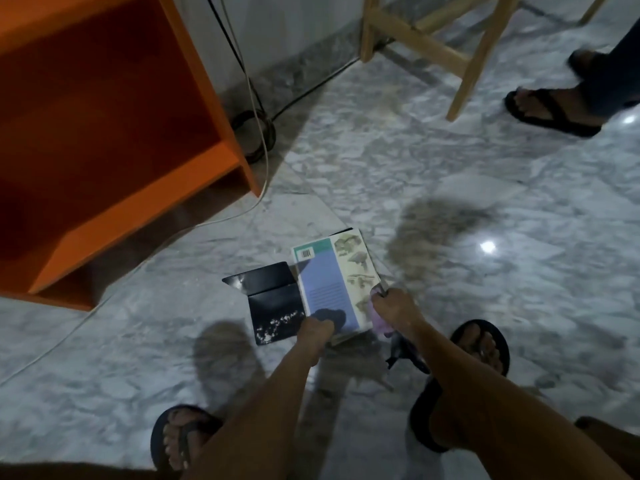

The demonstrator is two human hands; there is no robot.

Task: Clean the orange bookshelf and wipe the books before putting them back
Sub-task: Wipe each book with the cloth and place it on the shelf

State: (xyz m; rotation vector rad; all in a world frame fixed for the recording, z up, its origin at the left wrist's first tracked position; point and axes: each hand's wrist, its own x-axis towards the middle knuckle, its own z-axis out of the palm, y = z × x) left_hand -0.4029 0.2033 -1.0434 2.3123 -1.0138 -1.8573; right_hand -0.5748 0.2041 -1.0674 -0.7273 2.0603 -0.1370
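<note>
Grip came first, we judged: with the book (pixel 325 282) at the floor beside a black folder (pixel 273 299), before the orange bookshelf (pixel 104 133), our left hand (pixel 317 329) clamped its fingers on the near edge while our right hand (pixel 391 304) pinched the cloth (pixel 381 323) against its side, ready for flat strokes.

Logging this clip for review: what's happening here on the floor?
A person bends over a book lying back cover up on the marble floor. The left hand grips its near edge; the right hand holds a cloth against its right edge. A black folder lies beside it; the orange bookshelf shows no books.
</note>
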